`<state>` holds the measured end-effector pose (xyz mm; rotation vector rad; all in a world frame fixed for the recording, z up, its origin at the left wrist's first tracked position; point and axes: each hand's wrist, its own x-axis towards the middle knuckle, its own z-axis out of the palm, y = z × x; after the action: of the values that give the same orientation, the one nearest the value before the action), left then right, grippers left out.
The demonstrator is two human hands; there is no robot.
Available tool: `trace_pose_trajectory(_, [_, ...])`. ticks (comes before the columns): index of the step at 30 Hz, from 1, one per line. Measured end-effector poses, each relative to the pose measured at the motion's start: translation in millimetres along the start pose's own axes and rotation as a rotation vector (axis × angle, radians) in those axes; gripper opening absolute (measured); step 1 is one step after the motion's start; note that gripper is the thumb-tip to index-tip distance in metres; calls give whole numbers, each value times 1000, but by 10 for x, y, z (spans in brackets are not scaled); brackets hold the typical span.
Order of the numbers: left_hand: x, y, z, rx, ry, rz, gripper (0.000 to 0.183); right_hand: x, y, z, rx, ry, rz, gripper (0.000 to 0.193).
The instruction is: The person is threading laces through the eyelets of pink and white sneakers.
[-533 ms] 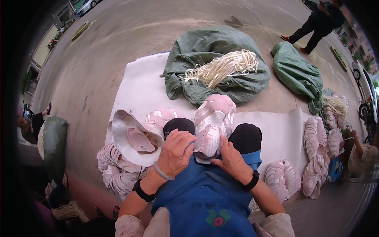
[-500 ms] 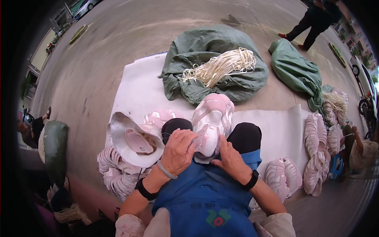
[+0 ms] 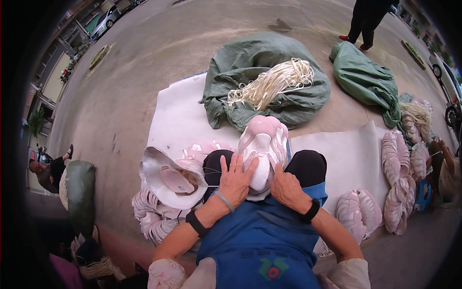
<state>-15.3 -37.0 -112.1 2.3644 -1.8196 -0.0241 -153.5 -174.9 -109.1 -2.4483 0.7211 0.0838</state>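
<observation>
A pink and white sneaker upper (image 3: 263, 139) rests between my knees, its toe pointing away and its white mesh tongue facing me. My left hand (image 3: 237, 180) lies along its left edge with the fingers spread. A thin wire or thread loop (image 3: 211, 174) sticks out beside that hand. On the opposite edge, my right hand (image 3: 288, 189) grips the upper near the opening, its index finger against the side and the other fingers curled. Left of my knee is a white open-mouthed holder (image 3: 153, 180) with a pink piece and cream laces inside.
Cream laces (image 3: 276, 82) lie on a green sack (image 3: 226, 60) ahead. Another green sack (image 3: 363, 79) is at the right. Stacked uppers (image 3: 397, 183) line the white sheet (image 3: 337, 149). One person (image 3: 365, 21) stands far right; another (image 3: 45, 171) is at the left.
My left hand has shifted from pinching at the tongue's left side to lying spread on the upper's edge. The view has swung slightly, and the standing person at far right has moved left.
</observation>
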Motion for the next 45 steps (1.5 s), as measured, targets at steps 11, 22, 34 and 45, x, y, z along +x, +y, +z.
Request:
trace_pose_trajectory(11, [-17,214,300,-173,174,-51,81,-104,126,-295,-259,128,-294,41])
trace_pose_trajectory(22, [133,145,861,-192,164,-151,91,25,39,-519,-103,126,-339,44])
trace_pose_trajectory(34, [144,436,299,-336,580,-14,46,-9,-49,-653,-6,36,-282,41])
trace_pose_trajectory(45, [5,295,155,-503,751,111,21,-83,10,-280,159,430,-446,40])
